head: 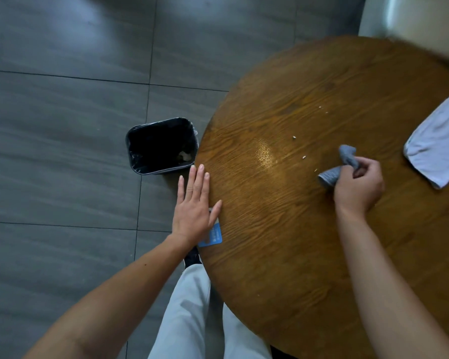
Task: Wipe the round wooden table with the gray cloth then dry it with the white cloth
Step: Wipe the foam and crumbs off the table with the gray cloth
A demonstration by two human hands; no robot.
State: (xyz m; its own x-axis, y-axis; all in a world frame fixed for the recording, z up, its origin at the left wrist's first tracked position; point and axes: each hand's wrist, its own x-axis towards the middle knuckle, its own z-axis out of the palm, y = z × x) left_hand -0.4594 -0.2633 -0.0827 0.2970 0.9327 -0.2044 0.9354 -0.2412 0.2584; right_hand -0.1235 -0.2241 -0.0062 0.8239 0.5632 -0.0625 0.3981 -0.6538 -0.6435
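The round wooden table (283,208) fills the right half of the view. My right hand (358,185) is shut on the bunched gray cloth (344,164), which presses on the tabletop near its middle. Small pale crumbs (303,157) lie scattered just left of the cloth. The white cloth (437,146) lies flat at the table's right side, apart from my right hand. My left hand (193,203) is open with fingers straight, held flat at the table's left edge, thumb over the wood.
A black bin (161,146) lined with a bag stands on the gray tiled floor just left of the table. A blue card (213,235) sticks out at the table edge under my left wrist. A pale seat (412,16) is at the top right.
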